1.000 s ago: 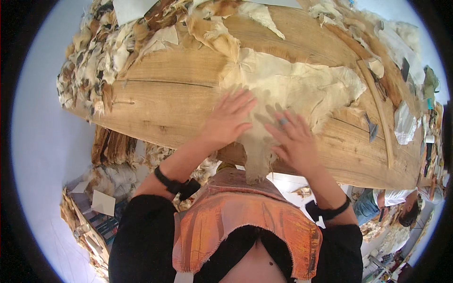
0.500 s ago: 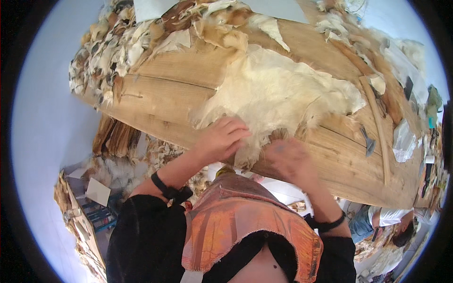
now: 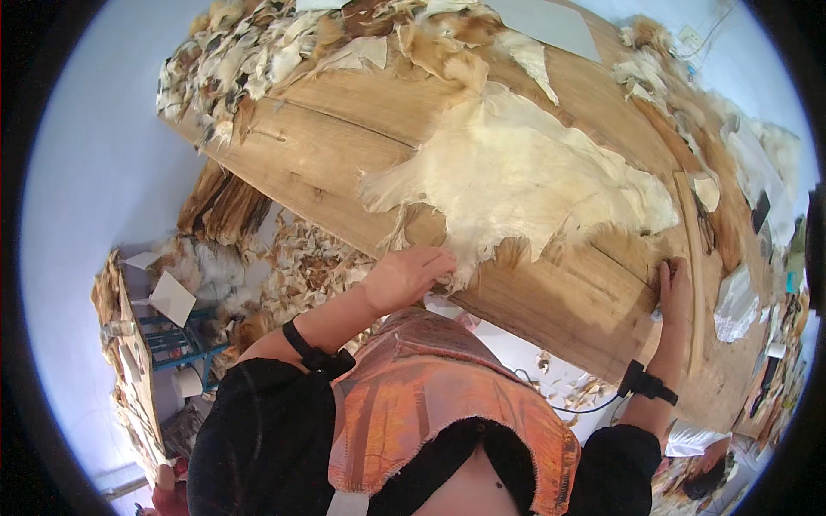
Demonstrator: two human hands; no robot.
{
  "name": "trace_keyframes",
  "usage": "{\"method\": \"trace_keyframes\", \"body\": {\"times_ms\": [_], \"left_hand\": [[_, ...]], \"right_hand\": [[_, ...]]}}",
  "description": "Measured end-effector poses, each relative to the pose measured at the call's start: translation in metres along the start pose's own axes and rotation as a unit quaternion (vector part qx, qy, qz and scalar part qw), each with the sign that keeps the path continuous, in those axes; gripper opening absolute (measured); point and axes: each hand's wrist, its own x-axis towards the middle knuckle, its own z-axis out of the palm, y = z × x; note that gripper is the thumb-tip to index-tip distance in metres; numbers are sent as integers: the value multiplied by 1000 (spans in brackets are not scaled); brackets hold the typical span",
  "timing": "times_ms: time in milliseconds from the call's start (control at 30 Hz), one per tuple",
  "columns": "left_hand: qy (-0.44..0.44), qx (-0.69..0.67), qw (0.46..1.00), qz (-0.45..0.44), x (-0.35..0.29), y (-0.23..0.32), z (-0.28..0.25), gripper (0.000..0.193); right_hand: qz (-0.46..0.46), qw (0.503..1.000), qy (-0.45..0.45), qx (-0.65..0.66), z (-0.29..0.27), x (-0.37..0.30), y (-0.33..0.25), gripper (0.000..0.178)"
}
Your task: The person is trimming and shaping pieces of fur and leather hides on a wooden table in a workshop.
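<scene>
Nearby, wooden strip (image 3: 693,258) beside hide (image 3: 533,172)

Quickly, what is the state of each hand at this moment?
Left hand: curled at the pale hide; grip cannot be told.
Right hand: partly curled, beside the long wooden strip; whether it holds anything cannot be told.

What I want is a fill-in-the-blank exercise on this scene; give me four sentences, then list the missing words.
1. The cream animal hide lies spread on a table made of ____.
2. The left hand is at the hide's near edge, and the band on its forearm is coloured ____.
3. In the picture, the right hand is just ____ of the long wooden strip.
4. The streaked apron is mainly ____.

Missing words: wood; black; left; orange.
</scene>
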Motion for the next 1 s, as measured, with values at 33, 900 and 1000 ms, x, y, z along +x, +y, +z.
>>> {"method": "trace_keyframes", "body": {"times_ms": [33, 900, 1000], "left_hand": [[11, 4, 1000, 3, -1, 0, 2, 38], [-79, -38, 938, -334, 21, 22, -18, 43], [-96, -52, 934, -340, 17, 17, -18, 44]], "right_hand": [[38, 995, 27, 86, 3, 2, 3, 26], [-10, 712, -343, 613, 112, -3, -353, 35], [-173, 758, -380, 501, 118, -7, -352, 32]]}}
